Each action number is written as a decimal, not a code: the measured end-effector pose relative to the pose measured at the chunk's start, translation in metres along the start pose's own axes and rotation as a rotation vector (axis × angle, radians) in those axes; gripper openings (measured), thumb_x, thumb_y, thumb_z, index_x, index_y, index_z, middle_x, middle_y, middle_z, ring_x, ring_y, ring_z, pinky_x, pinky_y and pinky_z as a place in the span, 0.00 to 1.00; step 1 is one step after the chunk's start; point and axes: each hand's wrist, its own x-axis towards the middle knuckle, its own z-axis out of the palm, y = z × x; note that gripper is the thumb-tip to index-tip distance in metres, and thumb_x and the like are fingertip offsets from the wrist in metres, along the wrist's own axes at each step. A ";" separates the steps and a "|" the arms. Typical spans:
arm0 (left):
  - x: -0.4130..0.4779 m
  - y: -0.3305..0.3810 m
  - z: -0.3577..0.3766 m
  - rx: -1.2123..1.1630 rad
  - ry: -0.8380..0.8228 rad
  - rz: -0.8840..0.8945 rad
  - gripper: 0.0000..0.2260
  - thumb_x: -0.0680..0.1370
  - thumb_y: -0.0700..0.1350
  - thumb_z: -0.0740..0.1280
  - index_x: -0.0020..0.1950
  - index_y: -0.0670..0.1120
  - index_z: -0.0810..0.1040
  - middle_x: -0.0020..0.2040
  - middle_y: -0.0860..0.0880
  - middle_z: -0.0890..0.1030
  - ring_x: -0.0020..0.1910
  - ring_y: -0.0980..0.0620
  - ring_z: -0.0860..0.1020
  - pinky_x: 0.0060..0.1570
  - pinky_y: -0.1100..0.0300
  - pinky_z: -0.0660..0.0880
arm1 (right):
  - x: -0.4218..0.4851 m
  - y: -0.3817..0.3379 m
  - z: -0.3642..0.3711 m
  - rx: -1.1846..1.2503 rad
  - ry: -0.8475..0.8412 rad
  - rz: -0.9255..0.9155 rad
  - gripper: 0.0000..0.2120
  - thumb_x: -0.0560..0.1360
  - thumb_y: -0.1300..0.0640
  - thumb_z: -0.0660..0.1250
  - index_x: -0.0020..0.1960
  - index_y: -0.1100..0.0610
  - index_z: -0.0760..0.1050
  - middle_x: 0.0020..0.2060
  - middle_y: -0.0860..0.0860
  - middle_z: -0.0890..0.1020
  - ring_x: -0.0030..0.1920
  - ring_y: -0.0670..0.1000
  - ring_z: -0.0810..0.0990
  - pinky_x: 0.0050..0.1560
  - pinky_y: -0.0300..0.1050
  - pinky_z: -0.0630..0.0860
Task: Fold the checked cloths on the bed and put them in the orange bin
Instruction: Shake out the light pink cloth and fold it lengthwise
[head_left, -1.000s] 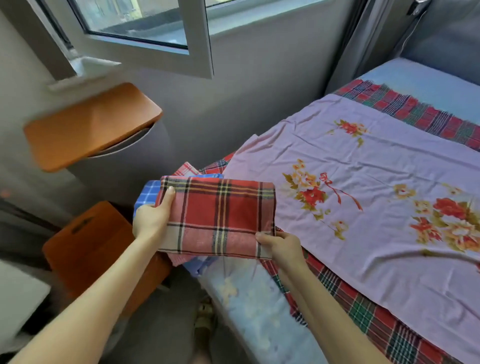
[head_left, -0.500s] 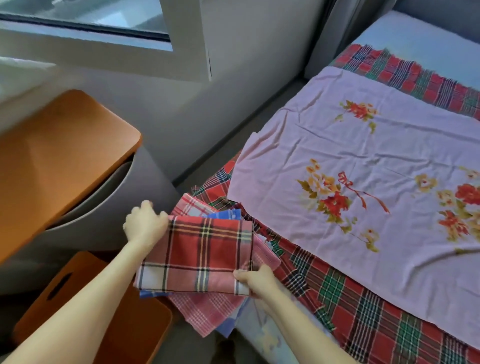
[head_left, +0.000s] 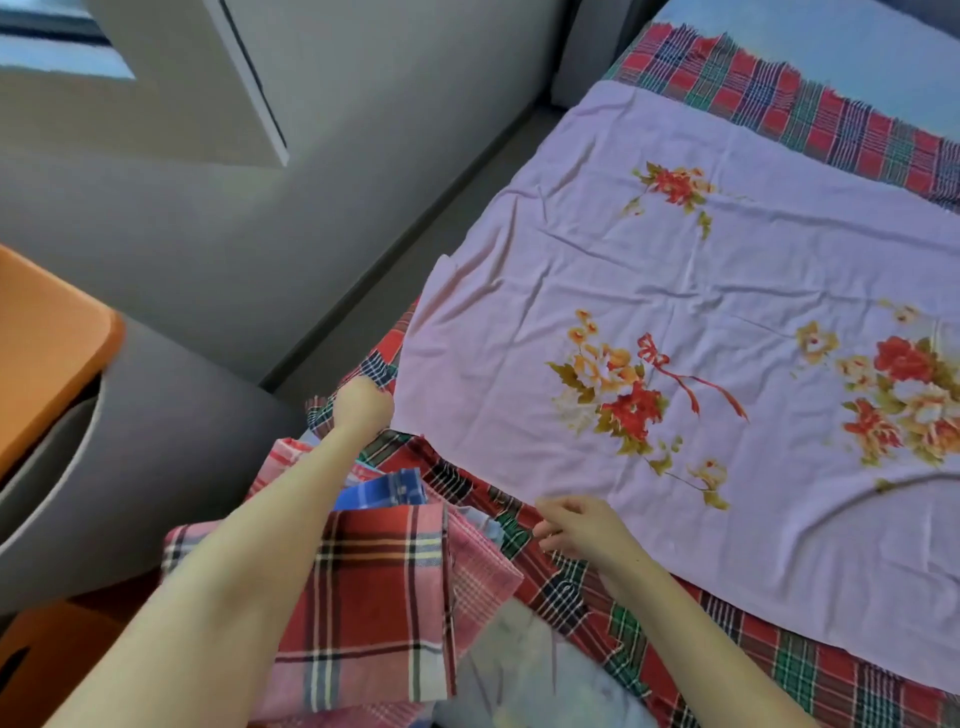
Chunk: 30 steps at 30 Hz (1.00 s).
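The green-and-red checked cloth (head_left: 753, 670) lies spread flat on the bed (head_left: 857, 41), mostly covered by a pink flowered sheet (head_left: 675, 260), so we see only its near border and a strip along the far edge. Its long axis runs away from us to the right, across the bed. Our left hand (head_left: 363, 410) is at its near-left corner, by the bed's left edge, fingers curled into the fabric and gripping it. Our right hand (head_left: 587, 527) hovers over the cloth's near border, just beside the sheet's edge, fingers loosely bent. We cannot tell whether it pinches anything. We judge that the left hand is the one placed to draw this cloth out towards us, with the sheet likely to drag along. Under our left forearm a folded red checked cloth (head_left: 374, 597) rests on a small pile at the bed's near corner. The orange bin (head_left: 62, 644) sits low to our left, beyond that pile.
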 end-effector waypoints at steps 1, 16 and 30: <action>0.009 -0.001 0.005 -0.023 -0.008 -0.032 0.11 0.75 0.40 0.62 0.48 0.33 0.79 0.49 0.36 0.81 0.46 0.39 0.78 0.43 0.53 0.73 | 0.004 -0.002 -0.003 0.004 0.010 0.007 0.10 0.78 0.50 0.65 0.49 0.57 0.77 0.46 0.57 0.83 0.39 0.50 0.80 0.36 0.34 0.72; -0.033 0.089 0.042 -0.511 -0.297 0.127 0.09 0.70 0.36 0.70 0.42 0.30 0.76 0.37 0.40 0.76 0.36 0.50 0.73 0.37 0.61 0.73 | 0.087 -0.058 0.038 -0.227 0.285 -0.449 0.04 0.75 0.61 0.63 0.43 0.56 0.76 0.31 0.45 0.75 0.31 0.43 0.71 0.29 0.34 0.63; -0.095 0.128 0.019 -1.496 -0.968 -0.704 0.28 0.77 0.64 0.57 0.55 0.39 0.75 0.45 0.42 0.79 0.42 0.50 0.72 0.41 0.62 0.67 | -0.004 -0.067 -0.017 0.076 0.490 -0.433 0.11 0.73 0.61 0.68 0.32 0.62 0.78 0.27 0.55 0.81 0.33 0.56 0.82 0.31 0.50 0.76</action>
